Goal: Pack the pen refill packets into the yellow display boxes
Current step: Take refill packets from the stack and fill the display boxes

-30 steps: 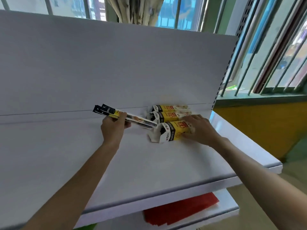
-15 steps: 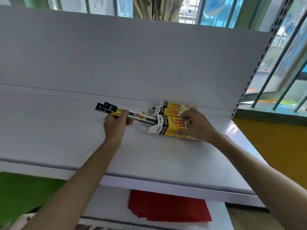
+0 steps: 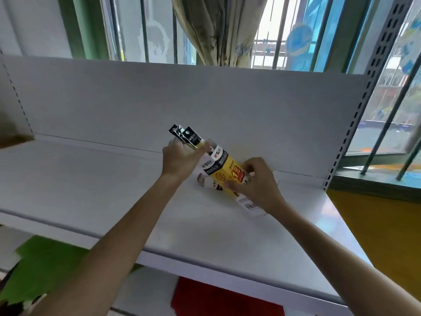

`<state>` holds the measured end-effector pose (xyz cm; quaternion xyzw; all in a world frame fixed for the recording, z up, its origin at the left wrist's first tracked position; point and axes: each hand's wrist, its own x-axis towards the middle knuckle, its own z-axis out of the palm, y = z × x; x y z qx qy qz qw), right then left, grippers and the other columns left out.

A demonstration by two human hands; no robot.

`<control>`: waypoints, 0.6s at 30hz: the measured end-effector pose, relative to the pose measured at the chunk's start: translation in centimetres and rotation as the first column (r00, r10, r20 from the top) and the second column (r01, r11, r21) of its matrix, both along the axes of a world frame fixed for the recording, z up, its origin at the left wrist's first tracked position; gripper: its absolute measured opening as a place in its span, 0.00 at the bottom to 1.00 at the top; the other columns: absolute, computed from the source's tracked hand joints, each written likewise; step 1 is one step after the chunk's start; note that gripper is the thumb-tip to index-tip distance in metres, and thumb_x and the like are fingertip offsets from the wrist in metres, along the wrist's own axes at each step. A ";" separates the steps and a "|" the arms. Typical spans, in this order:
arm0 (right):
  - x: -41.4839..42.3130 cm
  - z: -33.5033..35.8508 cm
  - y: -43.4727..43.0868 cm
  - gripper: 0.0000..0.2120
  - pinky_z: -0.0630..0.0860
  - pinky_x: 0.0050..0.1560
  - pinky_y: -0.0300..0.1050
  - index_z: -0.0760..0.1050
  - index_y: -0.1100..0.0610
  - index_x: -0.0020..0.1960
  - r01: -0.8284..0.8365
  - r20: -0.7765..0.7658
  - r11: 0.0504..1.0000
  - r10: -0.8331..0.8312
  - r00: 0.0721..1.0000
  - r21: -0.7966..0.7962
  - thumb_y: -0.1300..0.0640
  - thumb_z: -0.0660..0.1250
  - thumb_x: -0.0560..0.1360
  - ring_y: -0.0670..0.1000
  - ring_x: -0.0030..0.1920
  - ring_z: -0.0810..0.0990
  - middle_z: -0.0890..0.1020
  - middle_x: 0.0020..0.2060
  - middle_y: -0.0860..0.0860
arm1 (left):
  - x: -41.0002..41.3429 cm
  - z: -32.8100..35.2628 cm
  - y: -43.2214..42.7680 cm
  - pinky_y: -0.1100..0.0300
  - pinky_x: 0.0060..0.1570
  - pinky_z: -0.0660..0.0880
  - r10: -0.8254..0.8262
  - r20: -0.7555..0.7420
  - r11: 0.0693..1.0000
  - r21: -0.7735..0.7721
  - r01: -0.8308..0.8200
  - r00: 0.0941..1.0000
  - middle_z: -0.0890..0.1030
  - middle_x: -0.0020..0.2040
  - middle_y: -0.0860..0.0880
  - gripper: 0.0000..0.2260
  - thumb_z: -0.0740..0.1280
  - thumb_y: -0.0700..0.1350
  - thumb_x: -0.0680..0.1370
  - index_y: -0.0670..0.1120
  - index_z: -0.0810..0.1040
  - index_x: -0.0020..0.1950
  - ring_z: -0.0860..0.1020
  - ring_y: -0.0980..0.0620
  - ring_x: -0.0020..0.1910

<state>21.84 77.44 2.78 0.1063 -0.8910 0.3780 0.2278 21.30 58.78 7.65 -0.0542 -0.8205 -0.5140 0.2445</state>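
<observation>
1. Head view: left hand (image 3: 181, 159) is curled tight round a bundle of pen refill packets (image 3: 185, 136), fingers clamped on them.
2. Black header ends of the packets stick out above and to the left of the left fingers. The lower ends run down and right past those fingers toward the box mouth. They are hidden there, so how far in they sit cannot be told.
3. Right hand (image 3: 258, 184) grips a yellow display box (image 3: 224, 171), thumb pressed on the near yellow face, other fingers hooked over the far edge.
4. The box is tilted. Its black-and-white open end is raised just beside the left fingers, and its lower end sits under the right palm.
5. White carton parts show below the right thumb, and a barcoded white end pokes out beneath the right wrist. Whether these belong to the held box or to another cannot be told.
6. White shelf (image 3: 91, 185) lies under both hands; its back panel (image 3: 136, 99) stands beyond the fingertips.
7. Red sheet (image 3: 216, 297) lies on the lower level, below the forearms. Curtain (image 3: 216, 30) hangs beyond the panel.
</observation>
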 end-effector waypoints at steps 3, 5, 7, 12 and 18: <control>0.1 0.2 0.1 0.26 0.68 0.41 0.35 0.68 0.56 0.49 0.010 -0.029 0.996 -0.012 0.999 -0.084 0.49 0.79 0.60 0.49 0.47 0.73 0.72 0.48 0.52 | -0.1 0.9 1.1 0.51 0.58 0.70 0.073 -0.052 0.995 -0.064 -0.076 0.996 0.79 0.45 0.44 0.48 0.49 0.84 0.47 0.46 0.77 0.43 0.75 0.45 0.51; 0.2 0.3 0.1 0.27 0.71 0.42 0.37 0.67 0.55 0.51 0.004 -0.002 0.987 -0.005 1.000 -0.161 0.50 0.79 0.61 0.48 0.48 0.74 0.74 0.49 0.51 | 0.4 1.1 1.8 0.50 0.66 0.64 0.088 -0.051 0.996 -0.004 -0.089 0.995 0.71 0.63 0.42 0.55 0.55 0.81 0.51 0.43 0.71 0.64 0.65 0.45 0.66; 0.4 0.3 0.1 0.26 0.72 0.40 0.37 0.67 0.54 0.51 0.017 0.024 0.970 -0.012 1.000 -0.243 0.51 0.78 0.62 0.47 0.46 0.76 0.77 0.48 0.50 | 0.4 0.8 2.3 0.58 0.62 0.62 0.123 -0.078 0.989 0.097 -0.116 0.989 0.64 0.68 0.44 0.44 0.67 0.70 0.63 0.46 0.64 0.70 0.60 0.48 0.68; 0.6 0.4 -0.3 0.27 0.71 0.35 0.28 0.64 0.55 0.52 0.020 -0.001 0.919 -0.022 1.000 -0.393 0.53 0.78 0.63 0.40 0.42 0.77 0.78 0.45 0.50 | 0.7 -1.0 4.3 0.67 0.40 0.76 -0.152 -0.017 0.965 0.213 0.152 0.988 0.70 0.63 0.49 0.32 0.71 0.52 0.71 0.50 0.60 0.71 0.74 0.54 0.54; 0.7 0.5 -0.5 0.24 0.72 0.43 0.30 0.68 0.56 0.55 -0.114 -0.022 0.935 0.113 0.993 -0.336 0.50 0.75 0.65 0.37 0.46 0.77 0.77 0.47 0.47 | 0.0 -1.7 5.5 0.71 0.42 0.74 -0.317 0.000 0.926 0.216 0.310 0.948 0.75 0.55 0.54 0.29 0.69 0.43 0.74 0.53 0.60 0.70 0.75 0.65 0.47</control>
